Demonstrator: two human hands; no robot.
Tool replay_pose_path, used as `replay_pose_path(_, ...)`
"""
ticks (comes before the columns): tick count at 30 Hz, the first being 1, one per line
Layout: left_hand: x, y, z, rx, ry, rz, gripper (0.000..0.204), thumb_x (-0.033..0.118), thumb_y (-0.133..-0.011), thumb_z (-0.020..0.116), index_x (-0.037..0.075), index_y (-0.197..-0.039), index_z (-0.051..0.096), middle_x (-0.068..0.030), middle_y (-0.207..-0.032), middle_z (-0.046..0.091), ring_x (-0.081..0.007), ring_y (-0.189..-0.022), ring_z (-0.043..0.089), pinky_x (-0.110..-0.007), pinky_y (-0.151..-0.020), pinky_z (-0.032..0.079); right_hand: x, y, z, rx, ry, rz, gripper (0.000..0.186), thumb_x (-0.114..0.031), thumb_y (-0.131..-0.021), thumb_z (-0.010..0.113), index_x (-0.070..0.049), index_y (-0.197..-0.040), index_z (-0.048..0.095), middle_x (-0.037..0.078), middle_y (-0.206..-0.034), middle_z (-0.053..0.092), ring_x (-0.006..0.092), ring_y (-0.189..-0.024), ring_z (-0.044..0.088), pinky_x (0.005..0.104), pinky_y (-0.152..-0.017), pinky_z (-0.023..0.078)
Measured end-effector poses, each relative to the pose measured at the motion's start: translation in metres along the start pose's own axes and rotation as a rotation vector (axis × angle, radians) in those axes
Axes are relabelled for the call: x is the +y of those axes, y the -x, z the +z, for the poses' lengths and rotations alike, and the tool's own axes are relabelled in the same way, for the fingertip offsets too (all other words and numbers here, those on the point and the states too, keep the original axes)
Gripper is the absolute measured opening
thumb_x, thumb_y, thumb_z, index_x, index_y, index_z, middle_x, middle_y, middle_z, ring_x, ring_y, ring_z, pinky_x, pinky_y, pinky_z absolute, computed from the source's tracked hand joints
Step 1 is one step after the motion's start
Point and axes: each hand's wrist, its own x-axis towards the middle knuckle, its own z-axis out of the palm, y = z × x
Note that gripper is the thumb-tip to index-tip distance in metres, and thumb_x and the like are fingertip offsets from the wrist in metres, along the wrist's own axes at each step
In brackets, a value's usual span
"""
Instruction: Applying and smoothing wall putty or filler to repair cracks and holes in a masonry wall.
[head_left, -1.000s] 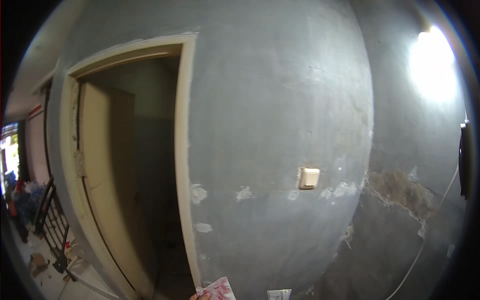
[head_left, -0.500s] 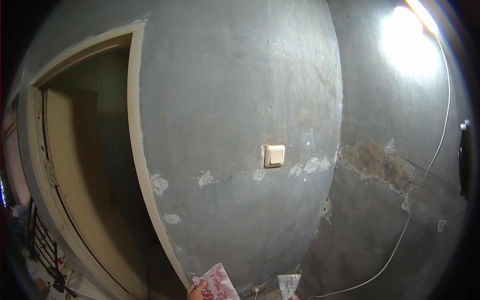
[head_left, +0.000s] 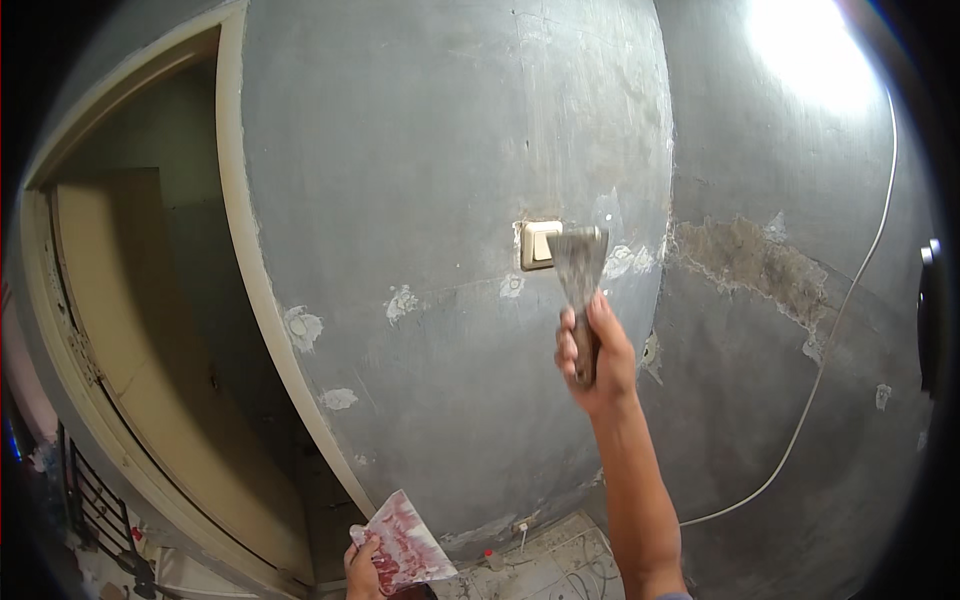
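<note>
My right hand [head_left: 615,360] is raised before the grey wall, its fingers wrapped round the handle of a putty knife [head_left: 580,262]. The knife's wide, stained blade points up, overlapping the right edge of a cream light switch [head_left: 535,245]. Whether the blade touches the wall, I cannot tell. Low on the left, my left hand [head_left: 362,572] grips the edge of a flat, stiff sheet [head_left: 415,540], white with smears of dark pink. Pale filler patches [head_left: 619,261] mark the wall beside the blade, with another patch [head_left: 402,303] further left.
An open doorway with a cream frame [head_left: 238,190] stands on the left. Right of the wall corner is a rough bare patch [head_left: 750,270], and a white cable [head_left: 850,345] hangs down beyond it. A bright lamp [head_left: 800,45] glares at top right. Scattered things lie on the light floor [head_left: 550,570].
My right hand has come up from the lower edge, lifting the putty knife to the switch. The view has tilted down a little, showing more floor; the left hand still holds the sheet.
</note>
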Motion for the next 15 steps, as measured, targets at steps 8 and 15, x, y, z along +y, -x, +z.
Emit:
replay_pose_path(8, -0.004, 0.001, -0.027, 0.181, 0.059, 0.073, 0.013, 0.01, -0.084, 0.057, 0.004, -0.094, 0.061, -0.0048, -0.083, 0.065, -0.0198, -0.072, 0.065, -0.034, -0.067, 0.054, -0.026, -0.118, -0.027, 0.097, 0.519, -0.305, 0.038, -0.022, -0.096, 0.053, -0.007, -0.131, 0.054, 0.004, -0.076, 0.055, 0.0113, -0.051, 0.052, 0.0248, -0.041, 0.042)
replay_pose_path(15, -0.025, -0.001, -0.012, 0.299, 0.128, 0.121, 0.014, 0.013, -0.084, 0.057, 0.006, -0.096, 0.06, -0.0043, -0.085, 0.064, -0.0195, -0.073, 0.065, -0.034, -0.066, 0.055, -0.047, -0.184, -0.06, 0.023, 1.152, -0.749, 0.039, -0.004, -0.09, 0.056, -0.017, -0.126, 0.06, 0.002, -0.073, 0.054, 0.0073, -0.062, 0.05, 0.0241, -0.054, 0.043)
